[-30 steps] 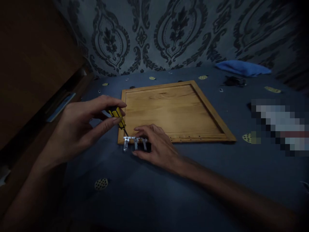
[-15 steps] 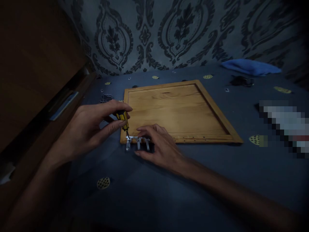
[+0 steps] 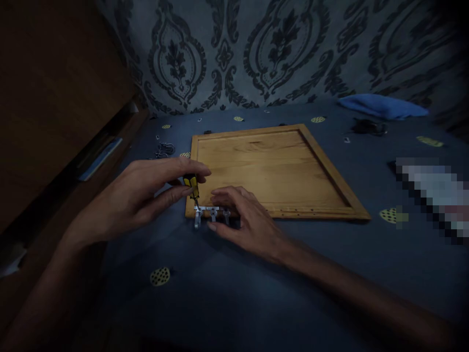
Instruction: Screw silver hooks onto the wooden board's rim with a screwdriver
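Note:
My left hand (image 3: 146,195) is closed on a small screwdriver (image 3: 192,184) with a yellow and black handle, its fingertips pinching the grip. The screwdriver leans slightly, and its tip meets the left end of a silver metal hook rail (image 3: 213,211). This rail lies along the near edge of a framed wooden panel (image 3: 256,166), its hooks pointing toward me. Around the rail's right part curves my right hand (image 3: 249,220), thumb on the near side and fingers over the frame. Its palm hides that end of the rail, so the exact contact is unclear.
Dark blue patterned cloth (image 3: 234,293) covers the surface. Beyond the panel's left corner lies a small pile of metal pieces (image 3: 165,149). A blue cloth (image 3: 383,106), a dark object (image 3: 368,126) and a pixelated flat item (image 3: 432,195) are at right. Wooden furniture (image 3: 62,98) borders the left.
The whole view has shifted slightly, placing everything a little further right. My left hand's fingers have turned slightly on the screwdriver, which stays at the rail's left end. My right hand keeps its place.

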`<state>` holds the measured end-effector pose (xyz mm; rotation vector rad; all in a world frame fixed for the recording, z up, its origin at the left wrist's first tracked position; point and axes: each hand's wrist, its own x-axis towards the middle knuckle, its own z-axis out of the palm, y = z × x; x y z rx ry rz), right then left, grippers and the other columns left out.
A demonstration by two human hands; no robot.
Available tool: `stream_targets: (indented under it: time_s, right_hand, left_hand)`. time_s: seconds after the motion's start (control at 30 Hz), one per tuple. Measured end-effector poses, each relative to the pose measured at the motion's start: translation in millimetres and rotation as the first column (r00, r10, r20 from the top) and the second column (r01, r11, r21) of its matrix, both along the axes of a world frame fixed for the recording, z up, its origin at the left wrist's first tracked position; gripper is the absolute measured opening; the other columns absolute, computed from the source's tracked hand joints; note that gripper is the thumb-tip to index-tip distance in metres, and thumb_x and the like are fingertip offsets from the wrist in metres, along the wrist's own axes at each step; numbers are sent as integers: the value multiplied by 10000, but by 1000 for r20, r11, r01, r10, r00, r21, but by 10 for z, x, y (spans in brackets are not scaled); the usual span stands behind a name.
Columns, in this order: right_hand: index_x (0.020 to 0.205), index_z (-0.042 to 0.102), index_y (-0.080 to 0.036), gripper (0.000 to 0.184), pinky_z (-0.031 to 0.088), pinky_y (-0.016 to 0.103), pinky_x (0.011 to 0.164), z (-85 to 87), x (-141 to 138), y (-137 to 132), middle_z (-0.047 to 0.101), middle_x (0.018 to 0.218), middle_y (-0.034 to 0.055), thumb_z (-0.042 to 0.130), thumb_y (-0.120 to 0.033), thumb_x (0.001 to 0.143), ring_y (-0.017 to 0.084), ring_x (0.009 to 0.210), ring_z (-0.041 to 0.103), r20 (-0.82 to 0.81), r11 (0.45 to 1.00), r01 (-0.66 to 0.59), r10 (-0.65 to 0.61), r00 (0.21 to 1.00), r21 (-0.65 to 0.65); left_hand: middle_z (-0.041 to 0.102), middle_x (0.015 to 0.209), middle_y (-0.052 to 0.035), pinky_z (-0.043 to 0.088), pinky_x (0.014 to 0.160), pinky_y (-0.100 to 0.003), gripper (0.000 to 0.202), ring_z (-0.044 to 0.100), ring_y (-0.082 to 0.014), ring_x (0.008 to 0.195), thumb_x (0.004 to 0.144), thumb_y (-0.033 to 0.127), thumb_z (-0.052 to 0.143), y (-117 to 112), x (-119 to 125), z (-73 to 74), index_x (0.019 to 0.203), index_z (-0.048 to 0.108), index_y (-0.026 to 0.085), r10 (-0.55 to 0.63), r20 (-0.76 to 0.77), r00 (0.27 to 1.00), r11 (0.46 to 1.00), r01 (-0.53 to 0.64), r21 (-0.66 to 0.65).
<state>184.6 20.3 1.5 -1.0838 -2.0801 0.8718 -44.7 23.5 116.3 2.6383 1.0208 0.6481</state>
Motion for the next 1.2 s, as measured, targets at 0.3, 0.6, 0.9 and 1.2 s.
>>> stream_targets:
  time_s: [0.3, 0.6, 0.9, 1.2]
  right_hand:
    - [1281, 495, -231, 456, 502, 523, 998, 161, -131, 155, 669, 1259, 112, 660, -244, 856, 286, 1181, 652, -25, 981, -174, 173, 985, -90]
    - [1299, 492, -231, 426, 528, 506, 900, 95, -114, 141, 734, 1186, 88, 607, -224, 888, 299, 1139, 670, -29, 967, -179, 177, 984, -179]
    - [1286, 506, -223, 403, 505, 462, 860, 87, -94, 163, 741, 1195, 81, 604, -238, 895, 218, 847, 684, -57, 953, -194, 186, 981, -233]
    - [1290, 512, -236, 397, 504, 447, 845, 45, -77, 169, 738, 1195, 70, 602, -258, 904, 223, 893, 685, -73, 955, -201, 189, 979, -218]
  left_hand:
    - [761, 1115, -21, 569, 881, -222, 276, 732, -160, 987, 995, 232, 560, -13, -18, 15, 1259, 639, 230, -38, 6, 999, 999, 38, -4]
    - [755, 1188, -28, 582, 906, -267, 304, 732, -195, 1037, 992, 222, 547, -21, -62, -28, 1277, 646, 262, -48, 24, 999, 999, 48, -6]
    - [747, 1189, -45, 563, 935, -233, 299, 718, -178, 1070, 1004, 237, 544, -16, -89, 13, 1287, 634, 203, -71, -12, 997, 997, 71, -43]
    - [732, 1238, -40, 540, 989, -214, 313, 700, -160, 1117, 1010, 222, 528, -16, -77, -5, 1308, 616, 193, -70, -31, 997, 997, 69, -35]
